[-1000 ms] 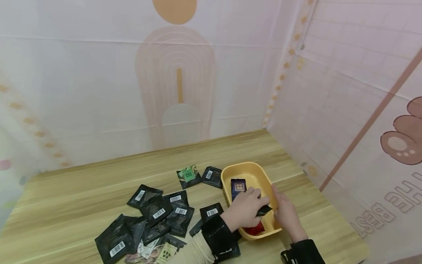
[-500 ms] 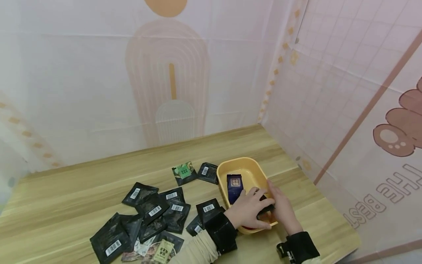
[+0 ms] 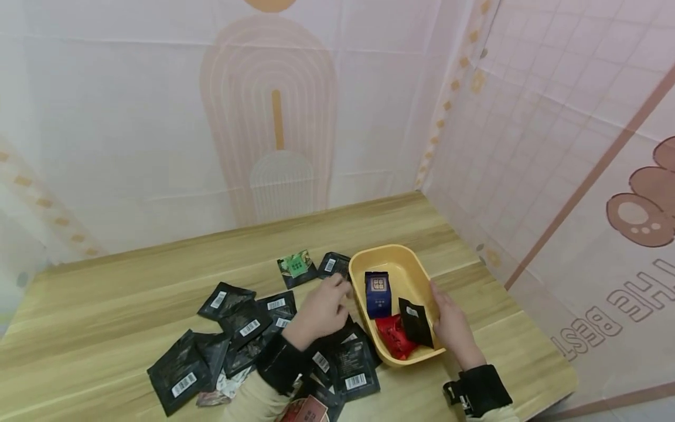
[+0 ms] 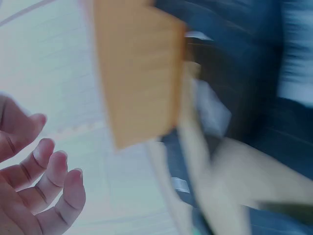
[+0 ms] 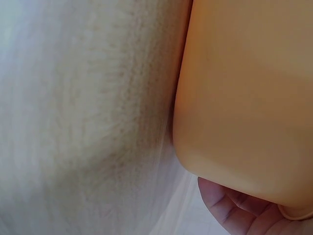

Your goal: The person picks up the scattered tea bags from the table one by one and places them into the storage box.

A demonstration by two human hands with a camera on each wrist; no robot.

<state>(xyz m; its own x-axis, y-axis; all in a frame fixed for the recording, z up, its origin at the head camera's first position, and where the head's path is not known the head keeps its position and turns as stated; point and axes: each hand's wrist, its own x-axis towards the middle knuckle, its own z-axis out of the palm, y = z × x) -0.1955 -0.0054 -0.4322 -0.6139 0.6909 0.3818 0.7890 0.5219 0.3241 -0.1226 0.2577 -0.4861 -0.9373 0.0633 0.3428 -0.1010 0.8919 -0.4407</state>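
My left hand (image 3: 324, 308) hovers over black sachets beside the tray's left wall, its fingers loosely bent around nothing. The left wrist view shows the same hand (image 4: 41, 181) with spread, bare fingers. My right hand (image 3: 453, 325) holds the right edge of a yellow plastic tray (image 3: 387, 251); in the right wrist view part of the hand (image 5: 244, 213) shows at the tray's wall (image 5: 244, 112). Inside the tray lie a dark blue packet (image 3: 378, 296), a crumpled red packet (image 3: 394, 337) and a black sachet (image 3: 415, 322) leaning at the right.
Black sachets with white barcode labels lie in an overlapping pile (image 3: 248, 328) to the left. Several more (image 3: 355, 366) lie by the tray's near left corner. A green-labelled sachet (image 3: 297, 268) lies farther back. Patterned cloth walls (image 3: 158, 135) border the wooden table (image 3: 158, 275).
My left hand has let go of the black sachet, leaving it in the tray, and has moved left out over the sachets on the table. My right hand stays at the tray's edge.
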